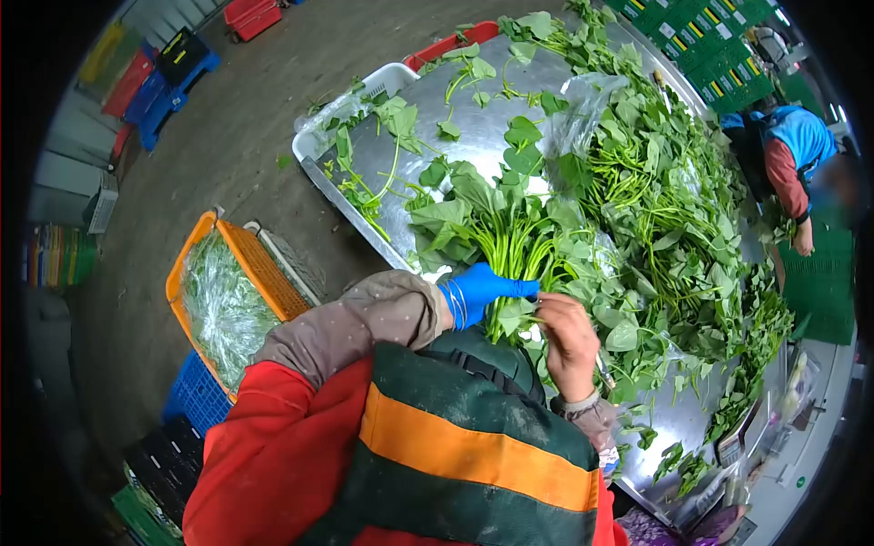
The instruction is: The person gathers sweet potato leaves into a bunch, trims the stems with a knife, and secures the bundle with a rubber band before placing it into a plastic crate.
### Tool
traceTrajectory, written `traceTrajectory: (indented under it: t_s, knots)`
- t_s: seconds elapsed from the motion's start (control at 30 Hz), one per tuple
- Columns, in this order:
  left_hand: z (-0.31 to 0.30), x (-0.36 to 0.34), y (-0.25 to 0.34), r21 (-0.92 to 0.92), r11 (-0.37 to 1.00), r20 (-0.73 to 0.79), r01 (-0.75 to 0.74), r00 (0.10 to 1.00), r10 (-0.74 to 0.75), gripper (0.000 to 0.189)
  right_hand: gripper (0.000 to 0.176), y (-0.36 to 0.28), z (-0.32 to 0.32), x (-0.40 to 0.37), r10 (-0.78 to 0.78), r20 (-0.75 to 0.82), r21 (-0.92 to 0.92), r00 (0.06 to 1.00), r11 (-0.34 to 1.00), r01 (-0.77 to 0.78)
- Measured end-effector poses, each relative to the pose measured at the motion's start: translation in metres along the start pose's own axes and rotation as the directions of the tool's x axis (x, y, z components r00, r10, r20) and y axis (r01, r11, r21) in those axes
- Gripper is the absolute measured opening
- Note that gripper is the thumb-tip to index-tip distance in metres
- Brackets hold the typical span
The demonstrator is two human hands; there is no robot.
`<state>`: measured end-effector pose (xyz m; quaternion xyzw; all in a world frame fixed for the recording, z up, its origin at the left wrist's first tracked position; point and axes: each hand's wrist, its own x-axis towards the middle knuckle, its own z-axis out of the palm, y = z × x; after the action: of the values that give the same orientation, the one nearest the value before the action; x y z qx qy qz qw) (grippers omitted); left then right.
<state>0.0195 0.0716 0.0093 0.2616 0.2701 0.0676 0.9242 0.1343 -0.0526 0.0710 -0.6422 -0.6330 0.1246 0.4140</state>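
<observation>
My left hand [480, 293], in a blue glove with rubber bands around the wrist, is closed around a bunch of leafy greens [510, 238]. Long pale-green stems run through its grip, with broad leaves fanning out on the far side and a few leaves below. Bare and bent at the fingers, my right hand [572, 344] is beside the stem ends, fingertips pinched together near the gloved thumb. What sits in that pinch is too small to make out. A large heap of the same greens [655, 209] covers the metal table [414, 118] ahead and to the right.
Clear plastic bags [583, 114] lie among the greens. White [391, 80] and red [455, 44] crates adjoin the table's far left. An orange crate [264, 264] holding bagged greens stands left. At right, a person in a blue vest [801, 136] reaches toward the heap, near green boxes [819, 282].
</observation>
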Motion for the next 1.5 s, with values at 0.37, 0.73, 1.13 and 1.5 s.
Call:
traceTrajectory:
  t_s: [0.37, 0.73, 1.13, 1.5]
  knots:
    - [-0.033, 0.019, -0.014, 0.683, 0.532, 0.452, -0.501, 0.862, 0.231, 0.024, 0.025, -0.011, 0.022, 0.008, -0.196, 0.164, 0.137, 0.967, 0.975, 0.175]
    - [-0.016, 0.022, 0.015, -0.18, 0.978, -0.14, -0.102, 0.987, 0.078, 0.034, 0.016, -0.023, 0.006, -0.013, -0.064, 0.208, 0.351, 0.976, 0.936, -0.014]
    - [-0.011, 0.014, -0.001, 0.224, 0.903, -0.138, -0.368, 0.905, 0.403, 0.039, 0.013, 0.046, 0.042, 0.017, 0.608, -0.118, 0.471, 0.785, 0.73, -0.495]
    - [-0.023, 0.024, 0.005, 0.131, 0.915, -0.294, -0.382, 0.866, 0.404, 0.04, 0.062, 0.037, -0.011, -0.001, 0.549, 0.086, 0.938, 0.831, 0.236, -0.253]
